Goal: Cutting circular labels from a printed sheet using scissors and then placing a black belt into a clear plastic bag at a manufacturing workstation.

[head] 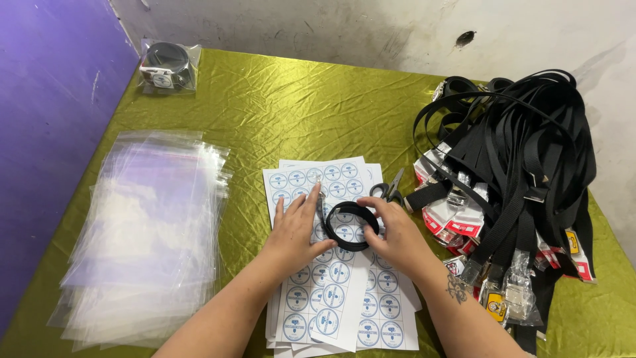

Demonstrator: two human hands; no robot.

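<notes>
A rolled black strap (350, 226) forms a small ring on top of white sheets of round blue stickers (333, 292). My left hand (298, 232) lies flat on the sheets with its fingertips against the ring's left side and a small metal clip. My right hand (391, 233) curls around the ring's right side, thumb and fingers pinching the strap. Both forearms reach in from the bottom edge.
A pile of black straps with metal buckles and red-white tags (510, 172) fills the right side. Scissors (391, 189) lie by the sheets. A stack of clear plastic bags (149, 232) sits left. A bagged strap (169, 66) rests far left on the green-gold cloth (291, 106).
</notes>
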